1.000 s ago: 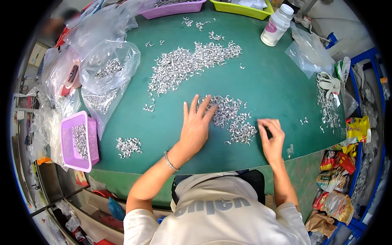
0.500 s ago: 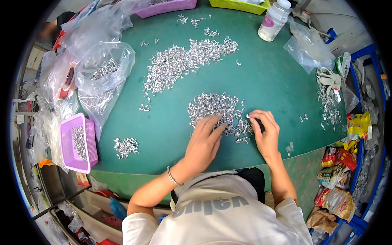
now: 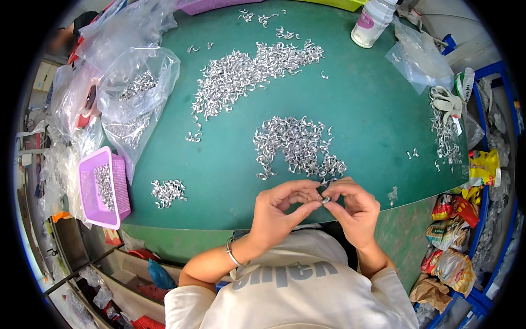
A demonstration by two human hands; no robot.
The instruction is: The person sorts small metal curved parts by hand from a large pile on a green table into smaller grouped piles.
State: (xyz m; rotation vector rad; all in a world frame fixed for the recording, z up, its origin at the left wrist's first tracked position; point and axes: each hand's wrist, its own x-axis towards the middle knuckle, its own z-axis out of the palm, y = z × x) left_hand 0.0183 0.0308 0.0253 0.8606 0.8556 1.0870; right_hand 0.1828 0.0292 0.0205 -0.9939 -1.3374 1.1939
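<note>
Both hands meet at the near edge of the green counter [image 3: 361, 120]: the left hand [image 3: 279, 211] and the right hand [image 3: 353, 211] pinch one small curved silver metal clip [image 3: 325, 200] between their fingertips, fingers curled narrow around it, just above the counter's edge. A thin silver bracelet [image 3: 233, 253] circles the left wrist. Just beyond the hands lies the nearest heap of the same silver clips [image 3: 298, 145], too many to count. Farther back stretches a second, longer heap [image 3: 246, 74], and to the left sits a third, small cluster [image 3: 167, 192]. At the left edge, one purple plastic basket [image 3: 101, 189] holds more clips, with clear plastic bags [image 3: 134, 93] of clips behind it. Far right, one white plastic bottle [image 3: 371, 24] stands upright, one more clear bag [image 3: 419, 57] beside it.
</note>
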